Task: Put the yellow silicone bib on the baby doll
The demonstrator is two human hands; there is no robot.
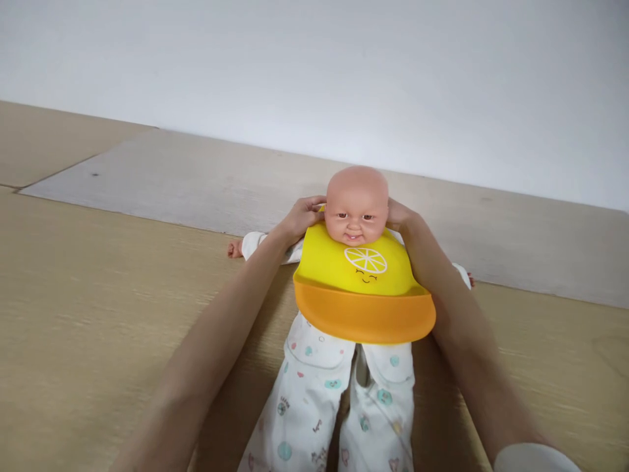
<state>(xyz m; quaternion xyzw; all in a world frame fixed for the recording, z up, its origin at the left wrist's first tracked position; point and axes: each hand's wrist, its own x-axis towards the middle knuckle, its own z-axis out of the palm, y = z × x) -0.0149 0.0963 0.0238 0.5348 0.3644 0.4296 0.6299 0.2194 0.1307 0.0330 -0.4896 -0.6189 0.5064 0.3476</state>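
- The pale wall (314,78) stood beyond the doll, past the top of its head.
- The wooden surface (122,288) spread beneath the doll and out to both sides of it.
- The doll (357,187) lay face up, as far as I could judge, its legs towards me, its arms stretched out sideways, its patterned white trousers (314,400) on.
- The bib (344,272) covered the doll's chest, lemon face outward, and its orange pocket (363,319) crossed the doll's waist. I judged this front part done: it sat right below the chin, spread out.
- My left hand (305,216) was beside the doll's neck, fingers bent at the bib's upper edge; the tips were partly hidden, so I cannot tell whether they gripped it.
- My right hand (400,215) was at the other side of the doll's neck, its fingers out of sight behind the head; open or closed, I cannot tell.
- The smallest matter, the bib's fastening, was hidden behind the doll's neck. That, I judged, was the part in hand; whether its ends were joined or loose did not show.
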